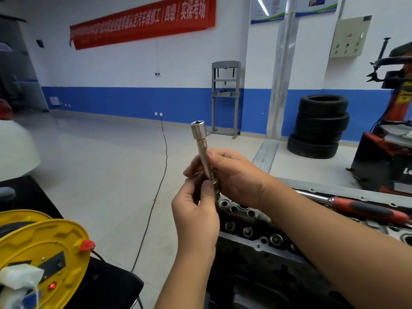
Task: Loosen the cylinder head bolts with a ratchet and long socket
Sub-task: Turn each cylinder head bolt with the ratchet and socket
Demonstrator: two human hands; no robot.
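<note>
- Head view: a long polished chrome socket (201,150) is held upright above the near-left end of the grey cylinder head (249,221), open end up and tilted slightly left.
- It is clamped at mid-shaft by the right hand (236,175); its hidden lower end is pinched by the left hand (196,210).
- Judged rigid, fairly heavy and slippery; best gripped mid-shaft.
- A red-handled ratchet (356,207) lies unheld at the far right.
</note>
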